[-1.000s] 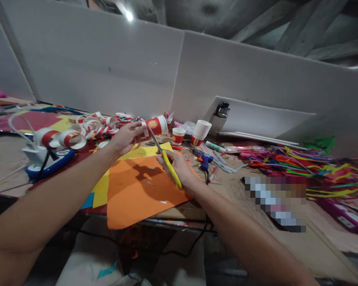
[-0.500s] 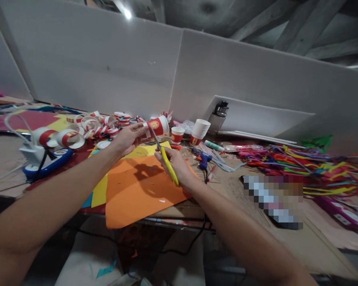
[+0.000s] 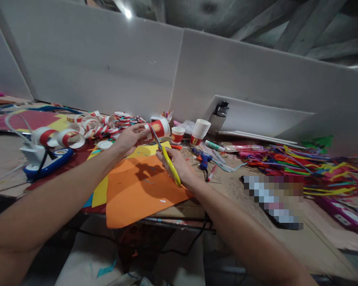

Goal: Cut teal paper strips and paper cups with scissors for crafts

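A red and white paper cup point(image 3: 161, 128) lies sideways in the air, its base end pinched by my left hand point(image 3: 131, 139). My right hand point(image 3: 176, 163) is closed round the handles of yellow scissors point(image 3: 170, 166). Their blades rest against the cup near its base, close to my left fingertips; how deep they cut I cannot tell. Below both hands an orange sheet point(image 3: 131, 194) overlaps a yellow sheet point(image 3: 100, 192). Just beyond, a small paper cup point(image 3: 178, 136) stands upright beside a stack of cups point(image 3: 201, 129).
Curled cut cup strips point(image 3: 89, 124) lie at left, near a blue-edged power strip point(image 3: 62, 159). A blue glue gun point(image 3: 204, 157), a glue stick point(image 3: 214, 145) and a bottle point(image 3: 218, 117) are to the right. Colourful pipe cleaners point(image 3: 298, 163) heap farther right, past a blurred dark object point(image 3: 274, 204).
The cup and scissors have shifted very slightly to the right together with both hands. My grip on each looks the same.
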Tool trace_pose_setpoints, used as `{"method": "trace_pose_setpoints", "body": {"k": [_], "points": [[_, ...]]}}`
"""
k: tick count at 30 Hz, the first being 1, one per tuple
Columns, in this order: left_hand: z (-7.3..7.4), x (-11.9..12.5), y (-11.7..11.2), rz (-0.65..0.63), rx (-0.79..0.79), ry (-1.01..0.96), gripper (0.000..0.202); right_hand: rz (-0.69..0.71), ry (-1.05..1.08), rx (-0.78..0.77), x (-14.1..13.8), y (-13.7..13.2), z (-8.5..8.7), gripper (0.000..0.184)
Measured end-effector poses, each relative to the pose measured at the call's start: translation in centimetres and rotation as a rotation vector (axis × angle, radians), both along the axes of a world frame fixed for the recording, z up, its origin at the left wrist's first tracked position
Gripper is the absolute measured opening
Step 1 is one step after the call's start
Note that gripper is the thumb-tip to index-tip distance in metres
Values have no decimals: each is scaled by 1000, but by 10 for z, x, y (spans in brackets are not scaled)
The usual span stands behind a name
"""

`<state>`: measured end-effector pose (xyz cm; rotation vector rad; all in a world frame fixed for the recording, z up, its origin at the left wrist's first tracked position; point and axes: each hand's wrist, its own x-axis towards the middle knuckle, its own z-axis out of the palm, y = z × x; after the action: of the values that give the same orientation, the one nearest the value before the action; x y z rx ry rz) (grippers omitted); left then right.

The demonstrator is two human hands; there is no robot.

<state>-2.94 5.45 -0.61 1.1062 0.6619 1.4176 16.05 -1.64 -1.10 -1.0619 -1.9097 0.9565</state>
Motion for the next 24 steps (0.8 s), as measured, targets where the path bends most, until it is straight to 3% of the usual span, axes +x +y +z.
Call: {"method": "trace_pose_setpoints", "body": {"k": [11, 19, 24], "points": [[1, 2, -2, 2, 22, -27, 45, -57, -26, 50, 2, 6, -7, 37], [-1, 1, 0, -20, 23, -17, 37, -72, -29, 14, 1, 1, -3, 38], [-3, 1, 0, 0, 32, 49, 44, -49, 3, -14, 2, -3, 0, 36]]}}
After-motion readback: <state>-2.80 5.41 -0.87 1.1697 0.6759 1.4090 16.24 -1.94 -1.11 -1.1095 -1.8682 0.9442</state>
